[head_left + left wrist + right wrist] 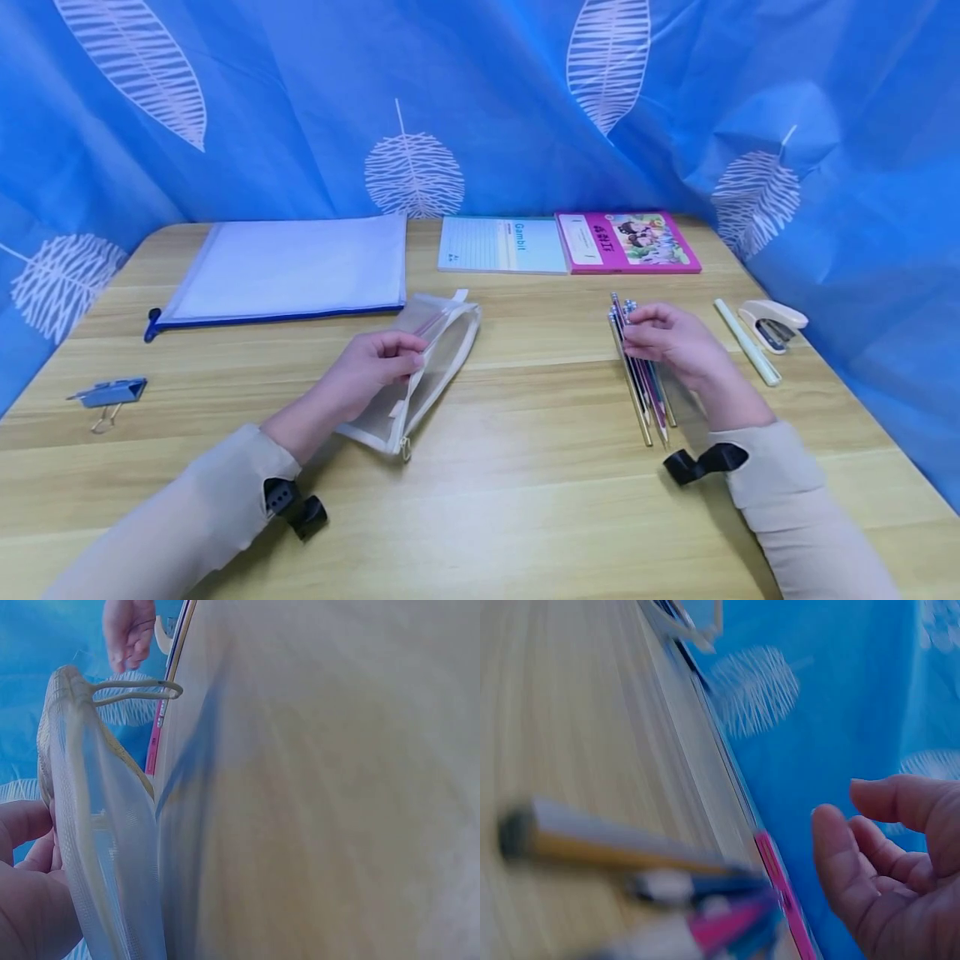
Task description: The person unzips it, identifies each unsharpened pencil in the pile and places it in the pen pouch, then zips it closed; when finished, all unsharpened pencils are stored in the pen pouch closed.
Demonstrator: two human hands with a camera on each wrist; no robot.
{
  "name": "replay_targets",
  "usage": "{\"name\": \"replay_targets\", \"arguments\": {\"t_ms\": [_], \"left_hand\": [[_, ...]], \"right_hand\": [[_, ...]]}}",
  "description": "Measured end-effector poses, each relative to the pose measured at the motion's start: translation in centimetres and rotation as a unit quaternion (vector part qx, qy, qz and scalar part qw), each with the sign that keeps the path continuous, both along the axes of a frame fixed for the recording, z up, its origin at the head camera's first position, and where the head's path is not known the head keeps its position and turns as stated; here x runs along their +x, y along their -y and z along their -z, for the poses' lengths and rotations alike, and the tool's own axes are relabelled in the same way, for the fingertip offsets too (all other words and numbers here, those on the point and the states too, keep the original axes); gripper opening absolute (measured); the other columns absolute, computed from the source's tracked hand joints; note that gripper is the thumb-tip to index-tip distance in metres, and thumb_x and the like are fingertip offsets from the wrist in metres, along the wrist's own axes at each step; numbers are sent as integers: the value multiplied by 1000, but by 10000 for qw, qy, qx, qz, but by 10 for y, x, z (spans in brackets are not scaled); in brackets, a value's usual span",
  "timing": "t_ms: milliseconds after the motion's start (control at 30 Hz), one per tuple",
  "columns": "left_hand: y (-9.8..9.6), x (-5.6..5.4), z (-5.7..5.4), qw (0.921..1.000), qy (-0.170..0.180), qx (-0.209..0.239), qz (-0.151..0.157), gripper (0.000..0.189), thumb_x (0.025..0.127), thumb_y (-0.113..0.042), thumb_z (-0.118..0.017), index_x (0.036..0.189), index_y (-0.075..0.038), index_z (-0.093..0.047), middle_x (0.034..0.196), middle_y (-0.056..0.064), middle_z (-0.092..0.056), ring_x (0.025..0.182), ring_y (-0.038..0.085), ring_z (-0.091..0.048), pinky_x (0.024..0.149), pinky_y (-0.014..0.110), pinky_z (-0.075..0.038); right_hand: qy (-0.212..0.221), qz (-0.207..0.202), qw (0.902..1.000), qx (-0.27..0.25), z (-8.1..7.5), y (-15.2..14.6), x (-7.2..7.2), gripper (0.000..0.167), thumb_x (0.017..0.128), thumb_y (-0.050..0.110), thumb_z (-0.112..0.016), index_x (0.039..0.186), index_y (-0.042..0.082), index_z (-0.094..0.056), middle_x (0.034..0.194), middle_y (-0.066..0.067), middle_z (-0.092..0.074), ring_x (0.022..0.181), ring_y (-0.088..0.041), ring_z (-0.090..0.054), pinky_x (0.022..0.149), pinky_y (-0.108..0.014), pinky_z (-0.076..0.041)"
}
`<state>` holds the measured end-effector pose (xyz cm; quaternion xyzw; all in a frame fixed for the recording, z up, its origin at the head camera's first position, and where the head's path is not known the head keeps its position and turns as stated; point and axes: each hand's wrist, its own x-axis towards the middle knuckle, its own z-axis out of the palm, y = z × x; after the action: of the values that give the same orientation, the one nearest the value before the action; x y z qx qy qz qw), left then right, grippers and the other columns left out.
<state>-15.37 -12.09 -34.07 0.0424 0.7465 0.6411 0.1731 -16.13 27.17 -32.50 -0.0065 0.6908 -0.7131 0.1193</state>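
My left hand point(371, 371) pinches the rim of a pale mesh zip pouch point(450, 354) between thumb and fingers. The pouch's mouth gapes toward the right, and its zip pull hangs at the near end. In the left wrist view, the see-through pouch point(127, 847) stands up from the table, thumb and fingertips at its edge. Over a loose bundle of pencils point(642, 379) hovers my right hand point(678, 342). Its fingers are loosely bent with nothing between them, as the right wrist view shows of the hand point(900, 862); blurred pencils point(630, 847) lie beside it there.
A white zip folder point(292, 262) with a blue edge lies at the back left, a blue binder clip point(112, 393) nearer me. Behind are a light blue notebook point(502, 244) and a pink book point(628, 242). A pale green stick point(746, 342) and a white stapler point(772, 323) sit at right.
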Motion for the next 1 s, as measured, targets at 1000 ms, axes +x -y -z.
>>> {"name": "replay_targets", "arguments": {"t_ms": [1000], "left_hand": [[2,2,-2,9999,-18,93,59,29,86,-1,-60,112,12,-57,78,-6,-59,72,5,-53,65,19,-49]], "right_hand": [[481,-889,9133,3945,10,-49,-21,69,77,6,-68,132,-11,-28,83,-7,-55,72,-14,-57,67,-27,-53]]}}
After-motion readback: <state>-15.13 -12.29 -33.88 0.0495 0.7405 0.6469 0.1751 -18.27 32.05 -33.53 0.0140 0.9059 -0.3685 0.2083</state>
